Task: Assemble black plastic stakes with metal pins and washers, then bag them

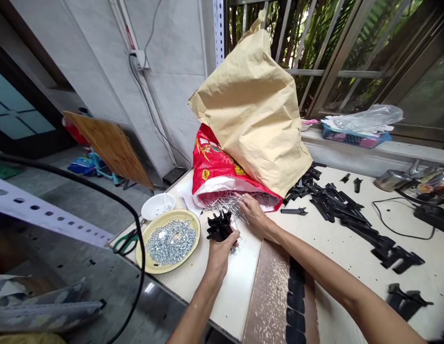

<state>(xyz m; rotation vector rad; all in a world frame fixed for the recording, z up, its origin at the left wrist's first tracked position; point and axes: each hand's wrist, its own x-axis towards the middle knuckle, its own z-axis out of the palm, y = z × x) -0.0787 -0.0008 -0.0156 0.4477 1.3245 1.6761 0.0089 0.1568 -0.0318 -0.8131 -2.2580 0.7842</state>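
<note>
My left hand is closed around a bunch of black plastic pieces, held upright above the white tabletop. My right hand reaches into a heap of thin metal pins that spill from the mouth of a red sack. Its fingers are curled among the pins; whether they pinch any I cannot tell. A big tan paper bag leans over the red sack.
A yellow plate of small silvery nuts, a white bowl and green-handled scissors lie to the left. Several black plastic strips spread across the right, with a black cable and a metal pot. A blue basket sits on the sill.
</note>
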